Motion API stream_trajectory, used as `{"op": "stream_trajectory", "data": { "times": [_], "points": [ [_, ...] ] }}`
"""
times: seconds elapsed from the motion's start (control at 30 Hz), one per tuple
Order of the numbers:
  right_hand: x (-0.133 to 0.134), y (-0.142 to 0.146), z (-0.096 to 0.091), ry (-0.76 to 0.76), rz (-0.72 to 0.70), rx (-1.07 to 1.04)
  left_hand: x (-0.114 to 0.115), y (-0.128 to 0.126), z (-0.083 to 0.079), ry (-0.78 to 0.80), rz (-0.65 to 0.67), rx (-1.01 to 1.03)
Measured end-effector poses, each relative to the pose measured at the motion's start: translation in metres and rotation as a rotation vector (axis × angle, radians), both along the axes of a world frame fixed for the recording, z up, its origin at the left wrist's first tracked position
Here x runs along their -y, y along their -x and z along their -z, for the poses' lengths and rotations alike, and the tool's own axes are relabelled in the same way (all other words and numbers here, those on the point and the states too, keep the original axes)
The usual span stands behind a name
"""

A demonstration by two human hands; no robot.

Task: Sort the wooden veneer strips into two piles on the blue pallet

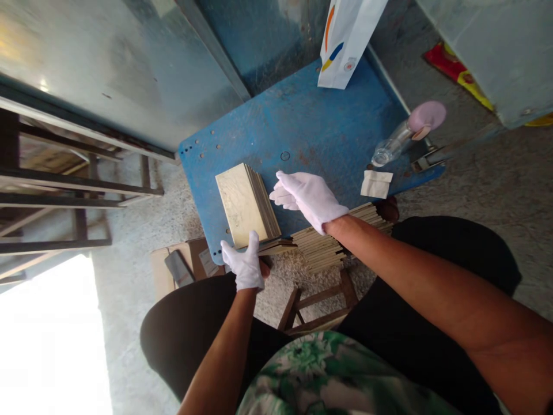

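Note:
My left hand (244, 266), in a white glove, is at the table's near edge with thumb and fingers apart. It is by the near end of a stack of thin, pale rectangular boards (242, 204) and beside a few loose boards (279, 248) lying at the edge. Whether its palm touches them cannot be made out. My right hand (305, 195), also white-gloved, hovers to the right of the stack with its fingers stretched out and nothing in them. Below my right forearm, a row of similar boards (317, 248) stands edge-up, partly hidden by the arm.
The blue table (268, 127) carries a white paper bag (345, 52), a clear bottle with a pink cap (395, 141) and a folded paper piece (377, 184). A metal cabinet (142, 63) borders the far side. Below are a wooden stool (319, 300) and cardboard (162, 271).

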State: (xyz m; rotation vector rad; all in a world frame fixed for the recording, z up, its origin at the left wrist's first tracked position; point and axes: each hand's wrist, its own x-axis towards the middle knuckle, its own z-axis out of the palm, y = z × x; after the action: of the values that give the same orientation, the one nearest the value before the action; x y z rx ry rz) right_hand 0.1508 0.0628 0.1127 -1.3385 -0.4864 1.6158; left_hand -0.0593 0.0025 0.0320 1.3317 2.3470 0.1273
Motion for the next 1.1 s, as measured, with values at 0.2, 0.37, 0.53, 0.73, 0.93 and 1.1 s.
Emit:
{"op": "stream_trajectory", "data": {
  "times": [0.2,0.37,0.53,0.73,0.93,1.1],
  "points": [
    [0.002,0.000,0.002,-0.023,-0.004,0.008,0.058,-0.002,0.036,0.022,-0.114,0.033],
    [0.002,0.001,0.003,0.003,-0.013,0.029,0.035,-0.015,0.046,0.069,-0.073,0.004],
    [0.001,0.004,0.003,0.025,-0.030,0.027,0.026,-0.027,0.056,0.085,-0.141,-0.014],
    [0.001,0.003,0.004,0.032,-0.027,0.018,0.031,-0.024,0.053,-0.003,-0.157,0.060],
    [0.001,0.005,0.009,0.030,-0.037,0.024,0.029,-0.022,0.058,-0.028,-0.166,0.041],
    [0.002,0.007,0.014,0.026,-0.050,0.035,0.028,-0.021,0.059,0.026,-0.221,0.051]
  ]
}}
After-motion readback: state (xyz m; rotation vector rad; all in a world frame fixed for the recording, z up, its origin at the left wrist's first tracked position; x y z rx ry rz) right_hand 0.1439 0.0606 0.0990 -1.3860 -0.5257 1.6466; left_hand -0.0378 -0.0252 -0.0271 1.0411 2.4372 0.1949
